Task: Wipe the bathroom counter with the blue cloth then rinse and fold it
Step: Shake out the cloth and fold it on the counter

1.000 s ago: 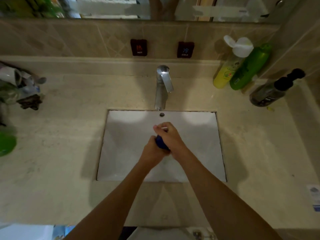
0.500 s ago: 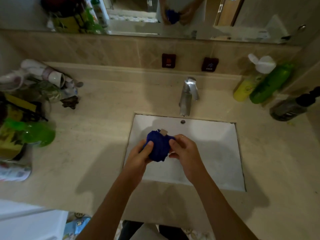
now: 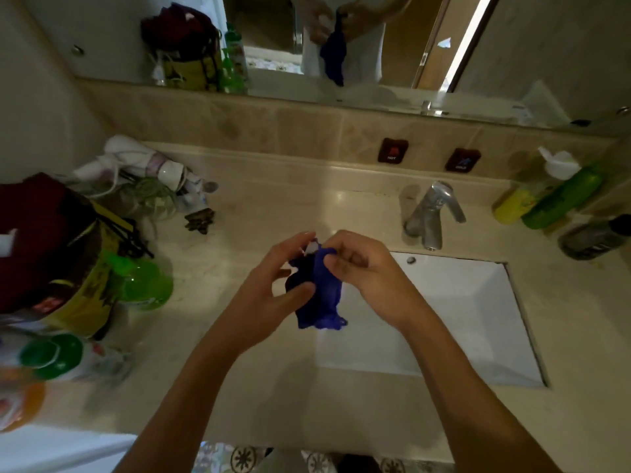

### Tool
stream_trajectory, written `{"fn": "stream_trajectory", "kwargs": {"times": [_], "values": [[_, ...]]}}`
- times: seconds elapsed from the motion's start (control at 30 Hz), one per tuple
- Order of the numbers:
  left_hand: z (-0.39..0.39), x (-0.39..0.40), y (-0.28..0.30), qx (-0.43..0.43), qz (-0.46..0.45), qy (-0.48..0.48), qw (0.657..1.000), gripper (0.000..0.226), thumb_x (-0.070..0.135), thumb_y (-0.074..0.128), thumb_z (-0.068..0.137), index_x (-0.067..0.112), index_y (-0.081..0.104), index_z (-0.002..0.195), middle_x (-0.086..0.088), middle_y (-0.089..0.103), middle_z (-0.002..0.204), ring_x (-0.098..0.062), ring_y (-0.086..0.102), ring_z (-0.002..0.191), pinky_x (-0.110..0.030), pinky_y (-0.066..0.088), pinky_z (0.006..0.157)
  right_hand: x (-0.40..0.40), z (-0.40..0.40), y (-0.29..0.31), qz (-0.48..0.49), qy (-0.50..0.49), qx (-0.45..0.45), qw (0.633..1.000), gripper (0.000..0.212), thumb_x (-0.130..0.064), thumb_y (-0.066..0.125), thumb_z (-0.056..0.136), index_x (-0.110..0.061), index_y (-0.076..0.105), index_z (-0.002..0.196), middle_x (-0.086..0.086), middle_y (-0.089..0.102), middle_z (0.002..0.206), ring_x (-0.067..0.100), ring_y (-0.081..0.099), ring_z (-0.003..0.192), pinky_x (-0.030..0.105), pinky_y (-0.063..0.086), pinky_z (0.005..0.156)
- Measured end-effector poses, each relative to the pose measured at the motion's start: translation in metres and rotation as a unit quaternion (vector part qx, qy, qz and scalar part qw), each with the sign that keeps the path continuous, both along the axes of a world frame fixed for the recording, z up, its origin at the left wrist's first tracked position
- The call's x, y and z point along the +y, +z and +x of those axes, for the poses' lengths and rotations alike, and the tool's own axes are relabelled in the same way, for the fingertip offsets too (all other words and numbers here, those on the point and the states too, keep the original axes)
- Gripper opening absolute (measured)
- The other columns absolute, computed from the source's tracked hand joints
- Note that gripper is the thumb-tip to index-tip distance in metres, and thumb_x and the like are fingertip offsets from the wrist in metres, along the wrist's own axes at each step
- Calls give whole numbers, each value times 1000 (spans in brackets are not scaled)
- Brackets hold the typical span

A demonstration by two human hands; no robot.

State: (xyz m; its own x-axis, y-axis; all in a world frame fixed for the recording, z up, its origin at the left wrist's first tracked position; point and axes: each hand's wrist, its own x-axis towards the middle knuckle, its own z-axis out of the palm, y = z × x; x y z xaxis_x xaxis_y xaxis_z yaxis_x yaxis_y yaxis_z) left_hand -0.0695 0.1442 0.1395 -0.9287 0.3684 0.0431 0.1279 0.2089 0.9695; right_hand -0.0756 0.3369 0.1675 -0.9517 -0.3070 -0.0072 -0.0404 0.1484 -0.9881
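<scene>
Both the left hand [image 3: 273, 288] and right hand [image 3: 362, 271] pinch the crumpled, deep-blue cloth [image 3: 321, 295] above the beige stone desk [image 3: 259, 213] beside the white rectangular sink [image 3: 454, 302]; a loose corner could slip free, and drips may wet the desk.

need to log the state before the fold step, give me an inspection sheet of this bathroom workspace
surface: beige counter, white sink set in it
job's things: blue cloth bunched, held up between both hands, not yet folded
clutter: hair dryer, green bottles on the left; yellow and green bottles on the right
grippers: left hand and right hand both pinch the cloth
cables: dryer cord coiled beside it
surroundings: faucet, no water seen running; mirror
</scene>
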Motion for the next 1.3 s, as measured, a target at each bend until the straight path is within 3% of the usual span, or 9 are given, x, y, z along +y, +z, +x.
{"fn": "stream_trajectory", "kwargs": {"times": [0.17, 0.27, 0.43, 0.63, 0.83, 0.97, 1.07, 1.17, 1.3], "values": [[-30, -43, 34, 99, -76, 5, 992, 14, 21, 66, 86, 25, 62, 98, 17, 64, 98, -2, 59, 94, -14, 44, 81, -38, -18, 50, -13, 31, 46, 998, 12, -4, 56, 95, -7, 66, 89, -2, 65, 81, 10, 61, 75, 19, 48, 67], [-39, -68, 41, 103, -99, 8, 990, 22, 16, 69, 85, 27, 51, 79, 12, 58, 76, -4, 56, 69, -13, 43, 62, -50, -24, 70, -59, -4, 71, 996, 15, -10, 56, 93, -16, 66, 84, -1, 64, 77, 13, 58, 71, 22, 46, 63], [-30, -105, 24, 73, -169, -28, 982, 7, 24, 66, 86, 28, 60, 85, 5, 65, 80, -13, 63, 73, -29, 53, 67, -56, -24, 84, -138, -47, 88, 985, 17, -9, 52, 95, -12, 63, 83, 5, 62, 76, 18, 56, 68, 25, 46, 59], [-19, -141, 8, 11, -216, -26, 976, 33, 8, 74, 81, 38, 63, 72, 16, 63, 67, -3, 56, 57, -17, 42, 55, -47, -12, 68, -149, -115, 67, 980, 13, -16, 56, 94, -12, 64, 83, 5, 62, 76, 21, 56, 72, 32, 42, 64], [-16, -176, 24, 43, -251, 14, 967, 44, -2, 61, 89, 42, 63, 87, 31, 66, 92, 7, 64, 83, -11, 47, 65, -25, 15, 36, -170, -158, 18, 972, 13, -16, 54, 96, -11, 62, 87, 8, 63, 82, 21, 59, 77, 28, 51, 65], [-34, -184, 27, 63, -264, 123, 955, 21, 10, 62, 91, 31, 66, 88, 8, 70, 79, -7, 65, 70, -27, 51, 69, -18, 1, 21, -122, -216, -21, 969, 14, -8, 50, 99, -8, 62, 91, 7, 66, 84, 18, 63, 80, 27, 56, 69], [-60, -179, 25, 55, -265, 168, 948, 2, 13, 66, 89, 12, 66, 91, -4, 70, 77, -12, 64, 53, -30, 52, 61, -17, -24, 0, -15, -236, -36, 971, 12, -7, 55, 98, -9, 63, 89, 7, 69, 86, 27, 68, 87, 41, 59, 82], [-85, -173, 28, 53, -261, 172, 949, 5, 13, 67, 88, 9, 65, 87, -8, 69, 70, -13, 63, 50, -23, 50, 49, -13, -44, -10, 12, -276, -67, 959, 7, -9, 61, 96, -12, 65, 91, 7, 71, 92, 30, 68, 97, 48, 56, 91], [-100, -168, 48, 86, -212, 206, 951, 5, 11, 72, 84, 9, 68, 87, -5, 66, 70, -9, 63, 51, -9, 47, 46, -8, -54, 0, -31, -296, -31, 954, 12, -8, 63, 93, -18, 68, 88, -2, 69, 84, 17, 62, 84, 36, 52, 78]]}}
